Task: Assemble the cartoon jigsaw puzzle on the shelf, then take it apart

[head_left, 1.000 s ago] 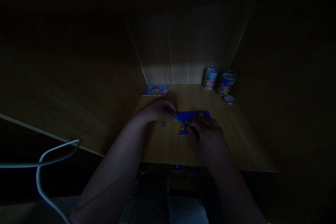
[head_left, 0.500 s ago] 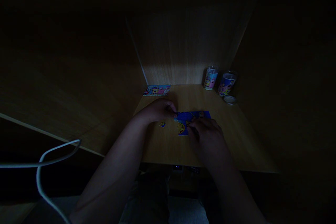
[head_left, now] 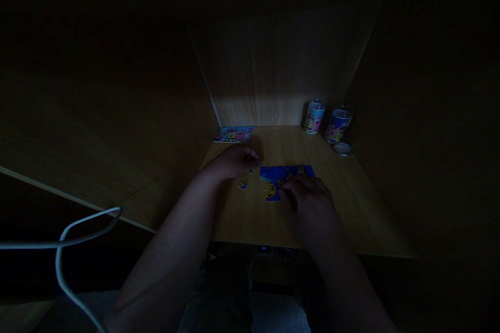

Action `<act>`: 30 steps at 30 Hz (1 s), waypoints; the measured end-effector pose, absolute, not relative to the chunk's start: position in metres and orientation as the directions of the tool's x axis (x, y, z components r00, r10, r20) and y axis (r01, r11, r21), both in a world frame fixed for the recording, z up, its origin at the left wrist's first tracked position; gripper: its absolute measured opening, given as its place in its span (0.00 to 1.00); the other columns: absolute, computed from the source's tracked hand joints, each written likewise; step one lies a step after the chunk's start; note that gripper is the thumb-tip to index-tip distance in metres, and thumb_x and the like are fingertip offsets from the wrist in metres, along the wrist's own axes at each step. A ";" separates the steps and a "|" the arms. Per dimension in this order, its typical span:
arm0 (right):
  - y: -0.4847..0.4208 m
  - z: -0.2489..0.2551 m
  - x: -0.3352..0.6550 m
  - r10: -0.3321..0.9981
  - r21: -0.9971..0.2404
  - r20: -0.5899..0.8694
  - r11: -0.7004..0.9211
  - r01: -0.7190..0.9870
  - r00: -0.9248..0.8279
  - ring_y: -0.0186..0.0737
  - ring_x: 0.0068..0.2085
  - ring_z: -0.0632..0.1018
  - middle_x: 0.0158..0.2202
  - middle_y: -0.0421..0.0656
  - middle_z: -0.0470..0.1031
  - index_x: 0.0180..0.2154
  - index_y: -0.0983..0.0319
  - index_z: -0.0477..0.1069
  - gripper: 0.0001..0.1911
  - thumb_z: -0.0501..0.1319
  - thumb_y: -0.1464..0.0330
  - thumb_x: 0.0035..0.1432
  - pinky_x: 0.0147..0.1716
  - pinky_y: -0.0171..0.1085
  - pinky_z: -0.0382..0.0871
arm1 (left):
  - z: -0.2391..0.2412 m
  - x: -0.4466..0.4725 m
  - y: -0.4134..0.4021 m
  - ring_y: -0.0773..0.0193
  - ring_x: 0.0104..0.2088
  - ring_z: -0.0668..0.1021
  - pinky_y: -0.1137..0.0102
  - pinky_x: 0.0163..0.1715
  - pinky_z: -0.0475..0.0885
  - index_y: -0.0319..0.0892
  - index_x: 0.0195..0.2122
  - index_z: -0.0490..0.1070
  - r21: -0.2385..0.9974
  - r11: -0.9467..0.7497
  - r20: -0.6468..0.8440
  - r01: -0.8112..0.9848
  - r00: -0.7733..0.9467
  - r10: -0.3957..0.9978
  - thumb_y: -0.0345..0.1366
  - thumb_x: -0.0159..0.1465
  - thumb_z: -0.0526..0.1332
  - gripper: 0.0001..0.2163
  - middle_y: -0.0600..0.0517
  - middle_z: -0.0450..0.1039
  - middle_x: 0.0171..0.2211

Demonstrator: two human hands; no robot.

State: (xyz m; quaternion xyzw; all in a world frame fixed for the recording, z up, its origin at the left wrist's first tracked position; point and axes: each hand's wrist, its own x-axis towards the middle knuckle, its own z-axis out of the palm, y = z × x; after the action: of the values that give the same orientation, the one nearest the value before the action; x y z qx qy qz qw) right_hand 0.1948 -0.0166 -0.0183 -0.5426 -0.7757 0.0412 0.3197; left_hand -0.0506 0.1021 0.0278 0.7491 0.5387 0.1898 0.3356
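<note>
A partly assembled blue jigsaw puzzle (head_left: 273, 172) with yellow shapes lies flat on the wooden tabletop. Over its right side is my right hand (head_left: 310, 192), thumb and index finger pinched at a yellow-marked puzzle piece in the middle; the palm hides part of the puzzle. My left hand (head_left: 236, 160) hovers by the top left corner, just apart from it, fingers bent and thumb slightly separated. Nothing shows between them. Below that hand lies a small loose piece (head_left: 251, 171). Another loose piece (head_left: 242, 186), yellow and blue, rests nearer to me.
A colourful cartoon picture (head_left: 233, 134) lies at the back left. Two clear cans with cartoon labels, one left (head_left: 314, 116) and one right (head_left: 339, 124), stand back right, beside a round lid (head_left: 344, 149). Dark panels enclose the desk. A white cable (head_left: 58, 260) loops at left.
My left hand has drawn back slightly up and left from the puzzle's corner, and a small loose piece now shows below it. My right hand stays almost still.
</note>
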 end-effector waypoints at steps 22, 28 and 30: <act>-0.017 -0.018 0.195 0.864 -0.401 0.460 0.408 0.820 -0.205 0.55 0.52 0.81 0.50 0.49 0.85 0.42 0.57 0.81 0.04 0.66 0.68 0.72 0.60 0.55 0.73 | 0.019 -0.045 0.104 0.57 0.38 0.84 0.67 0.39 0.74 0.45 0.36 0.83 0.694 -0.223 -0.089 0.685 0.388 0.917 0.44 0.60 0.74 0.09 0.53 0.86 0.35; -0.017 -0.017 0.195 0.868 -0.402 0.455 0.400 0.823 -0.200 0.55 0.52 0.81 0.49 0.49 0.85 0.42 0.58 0.81 0.05 0.66 0.69 0.72 0.59 0.55 0.73 | 0.022 -0.044 0.104 0.57 0.40 0.83 0.67 0.40 0.73 0.46 0.37 0.83 0.653 -0.230 -0.063 0.722 0.354 0.933 0.44 0.63 0.71 0.08 0.52 0.86 0.36; -0.018 -0.017 0.194 0.868 -0.402 0.456 0.399 0.824 -0.197 0.55 0.52 0.81 0.49 0.49 0.85 0.42 0.57 0.81 0.05 0.65 0.69 0.73 0.59 0.54 0.73 | 0.025 -0.048 0.105 0.56 0.41 0.83 0.66 0.41 0.72 0.45 0.38 0.82 0.626 -0.227 -0.032 0.746 0.316 0.948 0.45 0.66 0.68 0.09 0.51 0.86 0.38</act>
State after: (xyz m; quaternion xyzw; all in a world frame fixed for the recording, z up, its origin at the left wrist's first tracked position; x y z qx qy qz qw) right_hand 0.1941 -0.0177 -0.0168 -0.5472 -0.7728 0.0342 0.3195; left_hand -0.0477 0.1052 0.0246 0.7619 0.5560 0.1819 0.2781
